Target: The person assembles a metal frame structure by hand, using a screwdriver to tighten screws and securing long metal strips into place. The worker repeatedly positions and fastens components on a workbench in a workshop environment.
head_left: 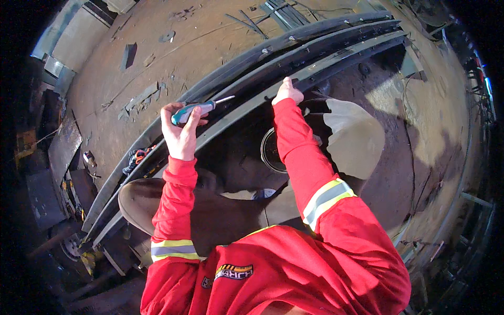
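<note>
My left hand [181,137] is closed around a screwdriver [193,112] with a teal and grey handle. Its thin metal shaft points right, over long dark metal beams [278,65] that run side by side from lower left to upper right. My right hand [287,94] is closed at the near edge of the nearest beam [336,59], thumb up. Something dark shows by its fingertips, but what the fingers grip is hidden. Small bright studs [265,51] stand along the farthest beam.
A bundle of orange and dark cord [137,157] lies between the beams at the left. A round rim [268,152] sits below my right forearm. Scrap pieces [139,100] litter the brown floor beyond. More metal strips [286,14] lie at the top, and plates [65,142] at the left.
</note>
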